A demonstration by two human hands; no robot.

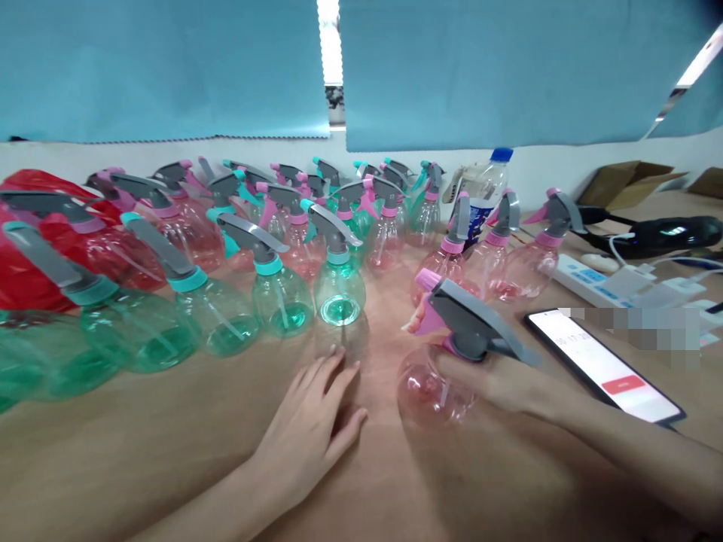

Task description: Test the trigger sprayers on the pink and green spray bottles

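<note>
My right hand (460,369) is wrapped round the neck of a pink spray bottle (432,395), with a finger showing by its pink trigger. The bottle's grey and pink spray head points to the left, and part of the hand is hidden behind it. Flat on the table lies my left hand (310,414), fingers apart and holding nothing. Just beyond its fingertips stands a green spray bottle (340,293) with a turquoise collar. A row of similar green bottles (218,320) stretches off to the left.
Behind stand several pink spray bottles (387,241). At right lie a lit phone (610,365) and a white power strip (593,282) with plugs. A plastic drink bottle (491,184), an open cardboard box (621,184) and a red plastic bag (34,260) are farther back, near the wall.
</note>
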